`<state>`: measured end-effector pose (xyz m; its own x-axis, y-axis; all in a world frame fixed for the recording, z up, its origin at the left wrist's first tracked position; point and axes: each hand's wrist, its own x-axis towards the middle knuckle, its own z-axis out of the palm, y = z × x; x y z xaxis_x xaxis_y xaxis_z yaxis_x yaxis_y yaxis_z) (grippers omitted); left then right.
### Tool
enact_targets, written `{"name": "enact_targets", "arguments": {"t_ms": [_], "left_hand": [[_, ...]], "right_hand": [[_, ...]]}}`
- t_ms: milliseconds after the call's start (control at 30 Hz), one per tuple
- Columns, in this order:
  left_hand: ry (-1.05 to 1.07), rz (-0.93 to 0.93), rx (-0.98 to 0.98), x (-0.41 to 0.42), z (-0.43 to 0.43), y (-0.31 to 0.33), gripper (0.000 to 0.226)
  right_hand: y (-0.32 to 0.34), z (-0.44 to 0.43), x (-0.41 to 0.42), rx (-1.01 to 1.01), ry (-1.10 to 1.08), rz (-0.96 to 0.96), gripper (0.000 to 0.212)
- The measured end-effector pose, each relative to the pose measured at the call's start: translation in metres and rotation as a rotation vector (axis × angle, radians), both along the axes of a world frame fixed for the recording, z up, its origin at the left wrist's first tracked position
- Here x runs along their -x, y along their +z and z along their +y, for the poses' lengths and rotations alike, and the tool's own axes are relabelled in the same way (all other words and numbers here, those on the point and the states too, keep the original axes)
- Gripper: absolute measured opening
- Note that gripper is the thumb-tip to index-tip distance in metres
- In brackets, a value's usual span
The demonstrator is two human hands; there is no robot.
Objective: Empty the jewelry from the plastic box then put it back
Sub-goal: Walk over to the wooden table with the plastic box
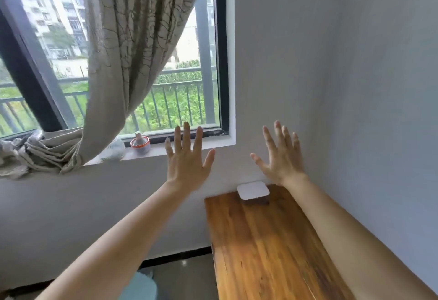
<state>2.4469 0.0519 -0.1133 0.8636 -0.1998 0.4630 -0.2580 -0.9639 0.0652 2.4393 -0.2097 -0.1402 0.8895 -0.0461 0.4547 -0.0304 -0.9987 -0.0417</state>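
Left hand (187, 162) and right hand (282, 157) raised, fingers spread, holding nothing. Closed white plastic box (253, 191) sits at far end of wooden table (265, 252), near wall corner. Advice: lower both hands, steady base, lift lid gently.

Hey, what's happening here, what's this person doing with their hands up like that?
Nothing is being handled yet. The person holds both arms out with the left hand and right hand open, fingers spread, raised in front of the wall and touching nothing. A small white box sits closed at the far end of the wooden table, below the right wrist. No jewelry is visible.
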Motion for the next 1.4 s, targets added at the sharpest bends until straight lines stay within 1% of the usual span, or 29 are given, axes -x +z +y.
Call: {"name": "enact_targets", "arguments": {"t_ms": [167, 300, 433, 533, 600, 667, 800, 933, 1000, 1133, 1233, 1300, 1400], "left_hand": [[-0.101, 0.006, -0.012, -0.100, -0.039, -0.013, 0.072], [-0.221, 0.036, -0.019, -0.179, -0.086, -0.044, 0.073], [-0.371, 0.125, -0.090, -0.250, -0.145, -0.097, 0.074], [-0.510, 0.244, -0.159, -0.292, -0.188, -0.149, 0.075], [-0.601, 0.329, -0.228, -0.310, -0.210, -0.187, 0.075], [-0.686, 0.419, -0.290, -0.318, -0.223, -0.224, 0.074], [-0.805, 0.567, -0.370, -0.316, -0.238, -0.286, 0.075], [-0.918, 0.613, -0.481, -0.307, -0.242, -0.353, 0.072], [-0.962, 0.616, -0.502, -0.302, -0.241, -0.388, 0.071], [-1.085, 0.551, -0.447, -0.293, -0.236, -0.456, 0.069], [-1.170, 0.549, -0.453, -0.287, -0.231, -0.499, 0.066], [-1.164, 0.580, -0.465, -0.281, -0.229, -0.527, 0.065], [-1.132, 0.544, -0.433, -0.274, -0.225, -0.549, 0.066]], "right_hand": [[-0.017, -0.031, -0.072, -0.004, -0.033, 0.032, 0.087], [-0.048, -0.060, -0.115, -0.042, -0.130, 0.032, 0.087], [-0.090, -0.092, -0.144, -0.066, -0.291, 0.096, 0.087], [-0.130, -0.118, -0.152, -0.123, -0.482, 0.173, 0.088], [-0.160, -0.131, -0.151, -0.126, -0.591, 0.266, 0.087], [-0.191, -0.134, -0.145, -0.156, -0.689, 0.365, 0.087], [-0.249, -0.129, -0.133, -0.237, -0.833, 0.461, 0.088], [-0.314, -0.109, -0.122, -0.303, -0.902, 0.553, 0.086], [-0.352, -0.096, -0.117, -0.347, -0.931, 0.580, 0.086], [-0.426, -0.069, -0.111, -0.458, -0.974, 0.594, 0.085], [-0.466, -0.052, -0.100, -0.502, -0.988, 0.544, 0.083], [-0.491, -0.042, -0.091, -0.518, -1.008, 0.532, 0.082], [-0.513, -0.030, -0.083, -0.485, -1.040, 0.489, 0.080]]}}
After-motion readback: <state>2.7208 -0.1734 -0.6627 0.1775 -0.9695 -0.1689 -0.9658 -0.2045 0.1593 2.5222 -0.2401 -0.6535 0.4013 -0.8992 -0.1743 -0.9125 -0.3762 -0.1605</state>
